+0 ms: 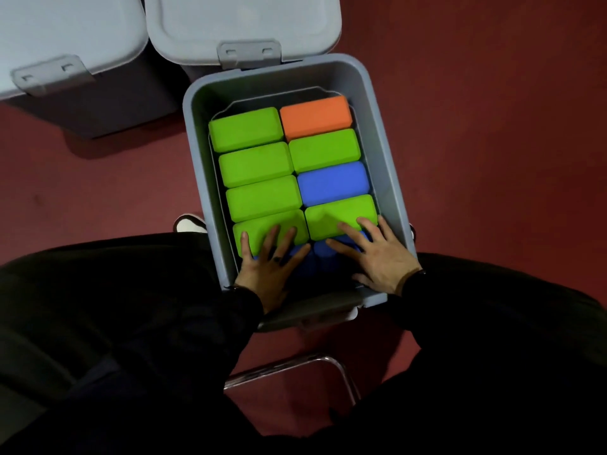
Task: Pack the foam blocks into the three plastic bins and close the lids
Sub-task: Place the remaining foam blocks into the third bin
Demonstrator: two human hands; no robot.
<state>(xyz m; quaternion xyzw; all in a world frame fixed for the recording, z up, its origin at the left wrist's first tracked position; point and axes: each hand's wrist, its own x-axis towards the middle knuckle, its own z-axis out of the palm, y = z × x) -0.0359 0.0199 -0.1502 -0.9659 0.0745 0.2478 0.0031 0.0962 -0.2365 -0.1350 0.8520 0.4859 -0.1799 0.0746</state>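
Note:
An open grey plastic bin [381, 133] stands on the red floor in front of me, holding two columns of foam blocks. Most are green, with one orange block [315, 114] at the far right and one blue block [333, 183] in the right column. My left hand [271, 261] lies flat, fingers spread, on the nearest green block [259, 229] of the left column. My right hand [377, 254] lies flat on the nearest green block [331, 218] of the right column. Beneath both hands, blue blocks [323, 259] sit lower at the bin's near end, partly hidden.
Two more grey bins with shut lids stand behind: one at far left [65, 37], one behind the open bin [243, 24]. A chrome tube frame [315, 366] sits between my legs. A white shoe tip [189, 221] shows left of the bin.

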